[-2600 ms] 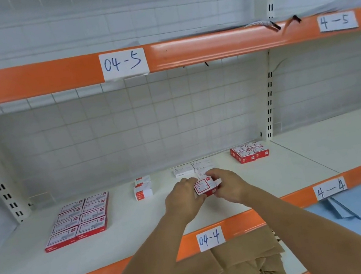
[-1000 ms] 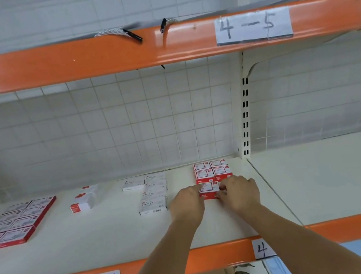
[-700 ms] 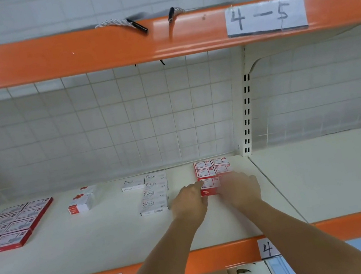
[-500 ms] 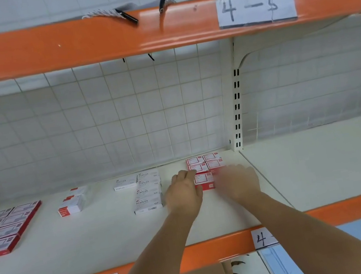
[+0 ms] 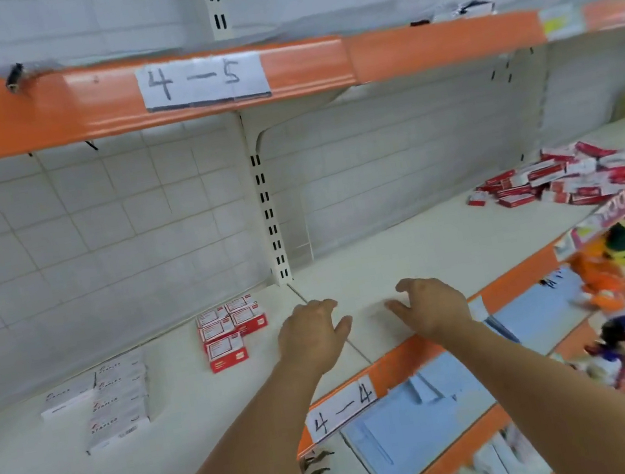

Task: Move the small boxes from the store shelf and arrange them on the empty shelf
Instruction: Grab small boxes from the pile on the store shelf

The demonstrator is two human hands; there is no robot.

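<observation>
Boxes [image 5: 557,179] are lying heaped far right on the shelf [image 5: 409,253], five red ones [image 5: 231,329] sitting squared at left for neat rows, left hand [image 5: 312,334] and right hand [image 5: 430,308] hovering between, grip loosely spread, holding nothing.

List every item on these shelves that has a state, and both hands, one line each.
left hand: empty, fingers loosely spread above the shelf
right hand: empty, fingers relaxed
red boxes: arranged flat in a neat block
white boxes: laid flat in tidy rows
heap of red boxes: jumbled, unsorted
4-5 label: stuck on the orange rail
4-4 label: stuck on, tilted
</observation>
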